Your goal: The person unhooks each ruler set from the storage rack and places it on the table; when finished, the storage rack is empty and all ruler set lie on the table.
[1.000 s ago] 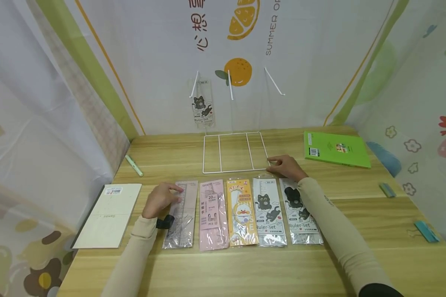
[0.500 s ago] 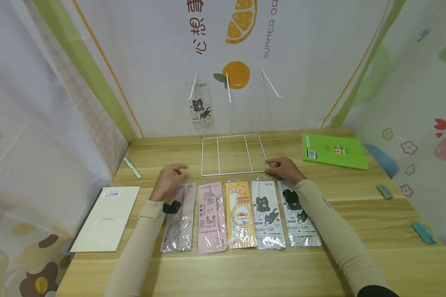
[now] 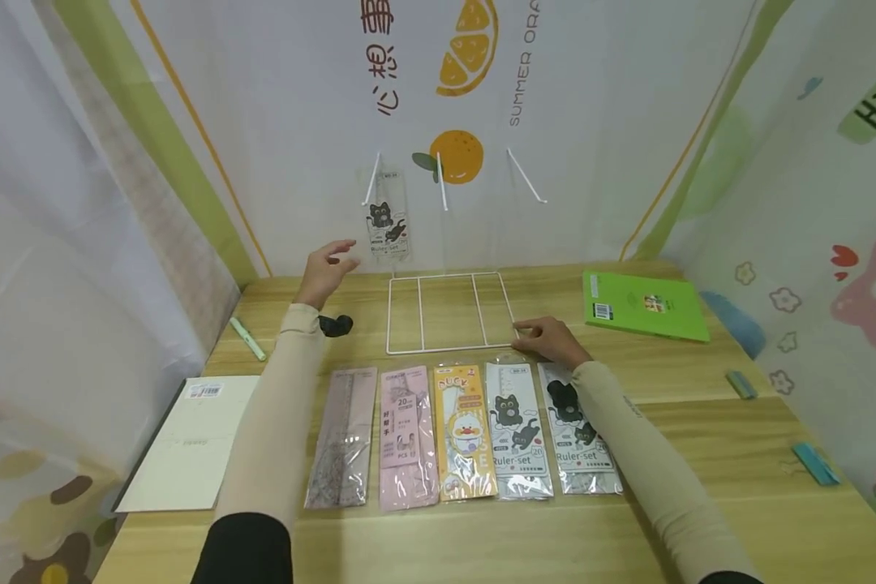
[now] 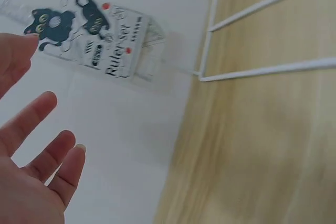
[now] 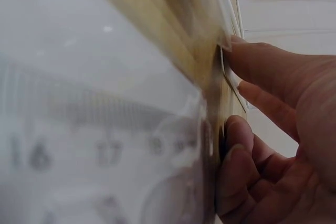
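In the head view my left hand (image 3: 324,274) is raised, fingers spread and loosely bent, just left of a packaged cat ruler set (image 3: 388,230). That set hangs from the left hook of a white wire display rack (image 3: 448,349); the left wrist view shows a gap between fingers and package. My right hand (image 3: 551,340) pinches the rack's front right corner with thumb and fingers. In front of the rack lie a greyish-pink ruler pack (image 3: 341,442), a pink ruler pack (image 3: 423,478), a yellow duck ruler pack (image 3: 465,466) and two cat ruler sets (image 3: 518,430), the rightmost partly under my right forearm.
A pale notebook (image 3: 186,454) and a light green pen (image 3: 247,339) lie on the left. At the right are a green book (image 3: 646,307), a small greenish block (image 3: 740,384) and a teal binder clip (image 3: 816,463). Two further hooks, middle (image 3: 441,182) and right (image 3: 527,176), stick out bare.
My left hand has left the greyish-pink pack and moved up and forward to beside the hanging ruler set. The right hand stays at the rack's corner. The head view has shifted slightly.
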### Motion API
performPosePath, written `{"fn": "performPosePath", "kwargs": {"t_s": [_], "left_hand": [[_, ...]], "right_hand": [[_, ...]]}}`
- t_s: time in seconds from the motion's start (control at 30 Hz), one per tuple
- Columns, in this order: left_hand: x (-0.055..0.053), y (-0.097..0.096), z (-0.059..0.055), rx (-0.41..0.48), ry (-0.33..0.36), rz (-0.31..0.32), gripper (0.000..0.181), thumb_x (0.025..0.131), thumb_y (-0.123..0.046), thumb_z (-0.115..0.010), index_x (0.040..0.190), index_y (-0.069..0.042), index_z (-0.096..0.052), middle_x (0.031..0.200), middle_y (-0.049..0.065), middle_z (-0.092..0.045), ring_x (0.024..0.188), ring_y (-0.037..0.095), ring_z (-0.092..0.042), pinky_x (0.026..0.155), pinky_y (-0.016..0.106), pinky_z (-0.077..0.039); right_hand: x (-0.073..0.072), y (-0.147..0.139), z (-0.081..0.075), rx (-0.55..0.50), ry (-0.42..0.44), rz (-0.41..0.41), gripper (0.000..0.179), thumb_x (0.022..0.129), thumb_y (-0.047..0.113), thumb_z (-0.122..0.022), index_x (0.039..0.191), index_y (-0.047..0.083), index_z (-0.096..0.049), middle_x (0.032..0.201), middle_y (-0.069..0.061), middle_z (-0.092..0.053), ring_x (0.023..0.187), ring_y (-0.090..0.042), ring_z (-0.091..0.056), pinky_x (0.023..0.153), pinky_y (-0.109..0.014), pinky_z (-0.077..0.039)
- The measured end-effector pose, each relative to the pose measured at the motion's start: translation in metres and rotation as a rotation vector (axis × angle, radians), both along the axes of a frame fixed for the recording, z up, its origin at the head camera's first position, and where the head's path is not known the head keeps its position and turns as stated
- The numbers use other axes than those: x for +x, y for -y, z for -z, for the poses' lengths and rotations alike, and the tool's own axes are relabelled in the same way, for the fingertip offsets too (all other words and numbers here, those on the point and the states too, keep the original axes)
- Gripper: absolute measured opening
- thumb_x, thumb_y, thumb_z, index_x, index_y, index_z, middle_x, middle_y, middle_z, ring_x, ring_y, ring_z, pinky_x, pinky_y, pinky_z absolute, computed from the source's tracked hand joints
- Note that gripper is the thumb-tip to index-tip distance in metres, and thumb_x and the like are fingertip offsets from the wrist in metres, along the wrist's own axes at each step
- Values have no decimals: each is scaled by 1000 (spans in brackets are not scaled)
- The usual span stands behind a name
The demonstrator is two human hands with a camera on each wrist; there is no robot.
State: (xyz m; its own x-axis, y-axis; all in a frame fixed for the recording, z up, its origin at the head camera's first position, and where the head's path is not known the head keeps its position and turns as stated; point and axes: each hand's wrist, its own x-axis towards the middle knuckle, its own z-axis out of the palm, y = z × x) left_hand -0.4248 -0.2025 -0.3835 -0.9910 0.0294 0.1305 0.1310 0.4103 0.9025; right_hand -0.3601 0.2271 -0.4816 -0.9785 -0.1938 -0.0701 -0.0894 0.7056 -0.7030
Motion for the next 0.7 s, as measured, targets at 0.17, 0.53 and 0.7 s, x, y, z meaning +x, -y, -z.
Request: {"fn": "performPosePath", "kwargs": {"t_s": [0.17, 0.53, 0.7], "left_hand": [[-21, -2, -21, 108, 46, -25, 51, 101, -18, -62, 150, -15, -49, 159, 11, -38, 143, 36, -33, 115, 50, -33], [-49, -21, -51, 146, 68, -8, 50, 100, -20, -63, 148, -26, -53, 167, -1, -24, 153, 31, -18, 121, 52, -22], [-56, -34, -63, 133, 63, -7, 51, 100, -22, -64, 150, -23, -51, 166, -1, -25, 153, 29, -16, 121, 49, -23]], "right_hand": [[0, -4, 1, 8, 13, 12, 55, 90, 33, -77, 137, 9, -63, 82, -7, -62, 71, -18, -50, 62, -29, -41], [1, -4, 1, 4, 19, 16, 54, 89, 32, -77, 137, 9, -64, 80, -6, -62, 69, -16, -49, 61, -28, -40], [-1, -5, 2, 16, 14, 26, 54, 89, 32, -78, 137, 10, -64, 76, -3, -60, 66, -14, -47, 60, -27, -39]]}}
